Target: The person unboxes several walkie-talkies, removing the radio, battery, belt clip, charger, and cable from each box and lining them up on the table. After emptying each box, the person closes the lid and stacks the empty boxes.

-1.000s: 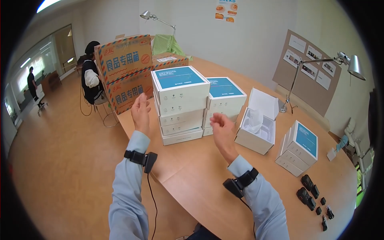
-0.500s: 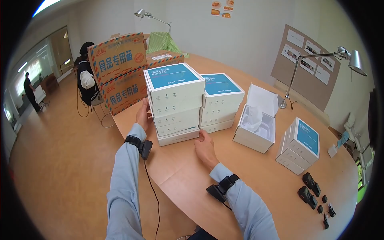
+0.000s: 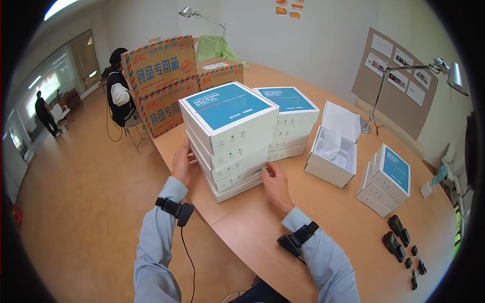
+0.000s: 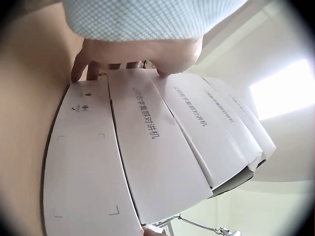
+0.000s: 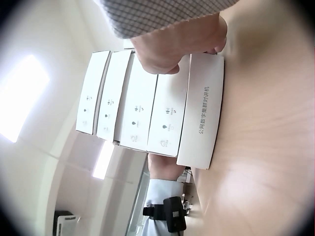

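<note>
A tall stack of white boxes [image 3: 230,144] with a blue-topped lid stands near the table's front edge. My left hand [image 3: 182,162] grips its left side low down, thumb against the box faces and fingers around the lower corner [image 4: 142,56]. On the opposite side my right hand [image 3: 277,184] holds the lower boxes, its thumb on their printed side [image 5: 170,108] and its fingertips hidden behind the corner. The bottom box [image 5: 201,110] sits turned differently from those above. A second stack of the same boxes [image 3: 290,121] stands just behind it to the right.
An open white box [image 3: 331,164] with a tray and plastic inside stands to the right. Farther right are a shorter box stack [image 3: 386,182], black handheld radios [image 3: 394,241] and small black parts. Big cardboard cartons [image 3: 161,76] and a desk lamp [image 3: 452,78] stand farther back.
Both hands have come down from the air onto the sides of the front stack. The stack has shifted toward me and turned, away from the stack behind.
</note>
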Demonstrator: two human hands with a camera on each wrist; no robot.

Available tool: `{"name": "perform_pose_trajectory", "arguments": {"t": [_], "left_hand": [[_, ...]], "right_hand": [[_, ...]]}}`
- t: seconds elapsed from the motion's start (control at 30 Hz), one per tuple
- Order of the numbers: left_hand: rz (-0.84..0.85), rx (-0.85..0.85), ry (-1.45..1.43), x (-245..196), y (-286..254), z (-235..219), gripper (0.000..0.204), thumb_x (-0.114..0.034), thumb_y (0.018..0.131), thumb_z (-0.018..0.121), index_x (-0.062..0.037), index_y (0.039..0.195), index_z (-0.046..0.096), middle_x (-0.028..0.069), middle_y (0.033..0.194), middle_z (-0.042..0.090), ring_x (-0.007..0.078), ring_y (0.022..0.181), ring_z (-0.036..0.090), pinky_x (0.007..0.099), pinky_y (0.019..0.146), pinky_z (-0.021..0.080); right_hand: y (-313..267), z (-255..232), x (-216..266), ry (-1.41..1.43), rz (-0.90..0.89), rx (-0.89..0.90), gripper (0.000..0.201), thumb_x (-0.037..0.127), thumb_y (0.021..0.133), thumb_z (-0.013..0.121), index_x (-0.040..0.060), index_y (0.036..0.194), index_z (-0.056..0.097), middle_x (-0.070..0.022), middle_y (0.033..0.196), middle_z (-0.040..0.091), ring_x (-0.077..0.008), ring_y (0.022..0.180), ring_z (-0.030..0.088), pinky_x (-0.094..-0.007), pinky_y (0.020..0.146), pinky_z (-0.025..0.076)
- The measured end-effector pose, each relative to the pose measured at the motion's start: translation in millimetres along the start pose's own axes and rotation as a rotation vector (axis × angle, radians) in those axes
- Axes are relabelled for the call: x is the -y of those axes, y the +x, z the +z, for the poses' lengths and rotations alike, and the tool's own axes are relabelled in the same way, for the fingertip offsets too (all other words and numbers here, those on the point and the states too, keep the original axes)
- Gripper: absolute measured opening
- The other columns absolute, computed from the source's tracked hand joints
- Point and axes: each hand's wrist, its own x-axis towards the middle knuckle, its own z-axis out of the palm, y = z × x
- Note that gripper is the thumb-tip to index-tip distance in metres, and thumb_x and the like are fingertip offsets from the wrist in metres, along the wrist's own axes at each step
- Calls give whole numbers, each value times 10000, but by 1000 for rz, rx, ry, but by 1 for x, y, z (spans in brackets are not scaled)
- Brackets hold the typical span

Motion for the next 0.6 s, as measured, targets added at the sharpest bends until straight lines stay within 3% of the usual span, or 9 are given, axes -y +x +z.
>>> {"name": "perform_pose_trajectory", "arguments": {"t": [0.13, 0.27, 0.33, 0.43, 0.5, 0.53, 0.6], "left_hand": [[73, -111, 38, -9, -39, 9, 595, -589, 1061, 468, -78, 1322, 622, 55, 1218, 648, 190, 1088, 611, 394, 957, 478], [223, -123, 40, 11, -29, 11, 612, -576, 1078, 445, -41, 1294, 648, 45, 1162, 674, 158, 1074, 607, 348, 986, 465], [302, -135, 17, 15, -20, 15, 618, -569, 1085, 437, -26, 1283, 656, 42, 1145, 681, 148, 1061, 606, 328, 995, 461], [282, -141, 42, 14, -5, 20, 634, -557, 1100, 403, -3, 1275, 655, 52, 1142, 679, 147, 1037, 619, 318, 1002, 463], [226, -3, -8, 16, 9, 18, 635, -515, 1098, 452, 22, 1413, 575, 106, 1309, 654, 168, 1192, 593, 305, 1039, 456], [224, 0, -7, 8, 7, 24, 635, -515, 1098, 452, 22, 1413, 575, 106, 1309, 654, 168, 1192, 593, 305, 1039, 456], [41, -37, 8, -13, -5, 39, 611, -497, 1103, 450, 27, 1381, 600, 98, 1227, 689, 143, 1121, 624, 276, 949, 501]], "right_hand": [[6, -9, 9, 93, 8, 51, 551, 245, 892, 642, -54, 1354, 612, -183, 1171, 707, -259, 1018, 672, -361, 910, 532], [20, -13, 20, 107, -50, 127, 537, 254, 881, 648, -39, 1330, 631, -173, 1122, 720, -261, 985, 681, -356, 884, 533], [21, -16, 30, 9, 24, 163, 526, 272, 864, 665, -32, 1293, 652, -168, 1090, 731, -264, 978, 689, -357, 862, 533], [1, -20, 35, -18, -9, 118, 519, 293, 849, 680, -27, 1258, 668, -177, 1057, 734, -291, 959, 693, -380, 838, 533], [-7, -22, 33, -41, -47, 103, 514, 305, 847, 692, -28, 1238, 673, -186, 1054, 730, -307, 957, 682, -395, 845, 530], [-12, -22, 32, -59, -82, 90, 509, 317, 846, 703, -29, 1218, 679, -194, 1052, 726, -324, 954, 670, -409, 852, 526], [-24, -21, 33, -142, -83, 53, 510, 328, 844, 718, -29, 1206, 681, -196, 1059, 711, -337, 964, 656, -418, 865, 522]]}}
